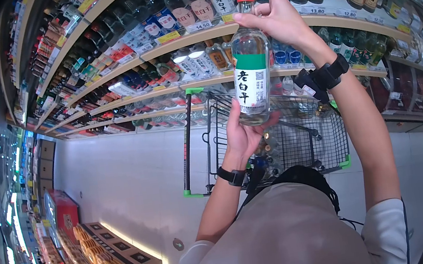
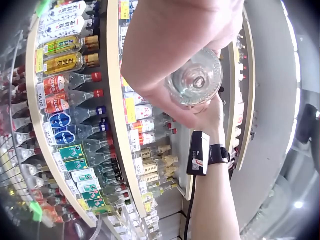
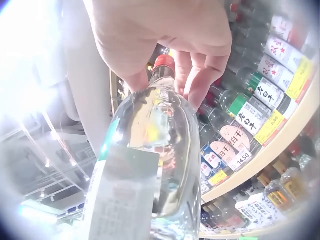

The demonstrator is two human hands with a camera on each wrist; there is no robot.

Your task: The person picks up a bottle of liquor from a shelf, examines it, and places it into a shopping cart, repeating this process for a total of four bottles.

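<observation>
I hold a clear glass bottle with a red cap and a green and white label upright in front of the shelves. My left hand cups its base from below, fingers curled round the lower part. My right hand pinches the neck just under the cap. In the left wrist view the bottle's round base sits against my left hand, with my right hand behind it. In the right wrist view my right hand holds the neck, and the bottle fills the middle.
A black wire shopping cart with green corners stands below the bottle and holds a few items. Curved shelves packed with bottles and price tags run across the back. Cardboard display boxes and a red chest stand at lower left.
</observation>
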